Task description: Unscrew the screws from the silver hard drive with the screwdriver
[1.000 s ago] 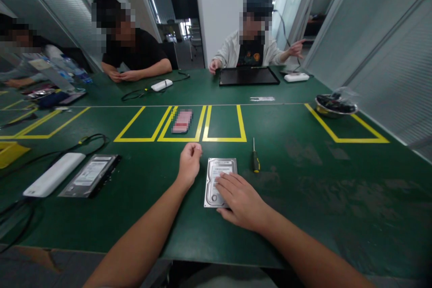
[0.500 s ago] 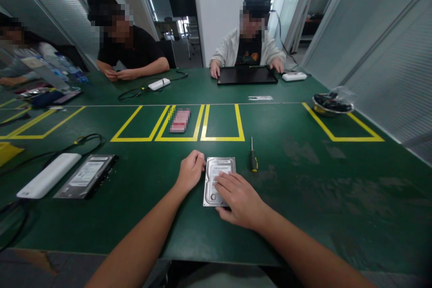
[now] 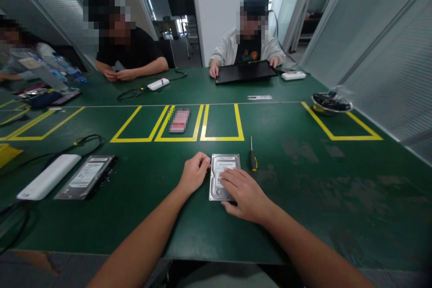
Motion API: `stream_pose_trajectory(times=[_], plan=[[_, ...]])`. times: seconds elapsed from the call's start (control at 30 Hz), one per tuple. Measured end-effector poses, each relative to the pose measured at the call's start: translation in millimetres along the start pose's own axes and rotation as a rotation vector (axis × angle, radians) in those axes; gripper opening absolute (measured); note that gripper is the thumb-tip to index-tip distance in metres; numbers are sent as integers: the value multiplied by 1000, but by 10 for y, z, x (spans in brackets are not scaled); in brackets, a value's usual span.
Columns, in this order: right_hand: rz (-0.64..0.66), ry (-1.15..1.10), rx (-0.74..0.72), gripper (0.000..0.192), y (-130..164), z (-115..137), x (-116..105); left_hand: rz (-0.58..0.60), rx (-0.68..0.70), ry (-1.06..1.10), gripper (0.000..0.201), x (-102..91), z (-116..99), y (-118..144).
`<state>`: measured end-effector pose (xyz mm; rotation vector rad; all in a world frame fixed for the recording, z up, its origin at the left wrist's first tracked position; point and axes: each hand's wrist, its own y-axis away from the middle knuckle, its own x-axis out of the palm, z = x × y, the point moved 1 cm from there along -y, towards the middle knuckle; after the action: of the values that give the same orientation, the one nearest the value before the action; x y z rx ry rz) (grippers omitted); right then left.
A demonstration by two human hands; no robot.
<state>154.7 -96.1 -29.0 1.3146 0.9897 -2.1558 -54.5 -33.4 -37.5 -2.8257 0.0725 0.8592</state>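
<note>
right hand (image 3: 247,194), laid over the hard drive (image 3: 216,182), grasp uncertain; left hand (image 3: 194,173), curled at the drive's left edge, hold indiscernible; screwdriver (image 3: 253,160), beyond the right hand.

L hand (image 3: 195,173) & R hand (image 3: 248,193) are bare, forearms (image 3: 145,234) too as far as visible, w/ dull grey cloth (image 3: 219,278) at btm ctr, garment type unclear.
</note>
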Motion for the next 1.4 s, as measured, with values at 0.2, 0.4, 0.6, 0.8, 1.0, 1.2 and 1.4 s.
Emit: stream_pose_trajectory(times=[0.2, 0.4, 0.6, 0.8, 1.0, 1.2, 1.4], plan=[[-9, -21, 6, 56, 11, -5, 4, -31, 32, -1, 18, 16, 37, -6], [-25, -43, 4, 54, 16, -9, 7, -50, 26, 37, 14, 5, 41, -5], [-27, -60, 5, 54, 21, 4, -11, -27, 19, 104, 10, -4, 53, -13], [-16, -51, 8, 54, 20, 9, -1, 9, 13, 193, 14, -17, 102, -21], [-9, -47, -1, 54, 19, 0, -4, 62, 5, 272, 16, -65, 145, -42], [8, -56, 14, 53, 7, 32, -35, 114, 5, 327, 18, -111, 177, -65], [5, -71, 15, 53, 1, 34, -45, 162, 7, 339, 20, -129, 194, -46]])
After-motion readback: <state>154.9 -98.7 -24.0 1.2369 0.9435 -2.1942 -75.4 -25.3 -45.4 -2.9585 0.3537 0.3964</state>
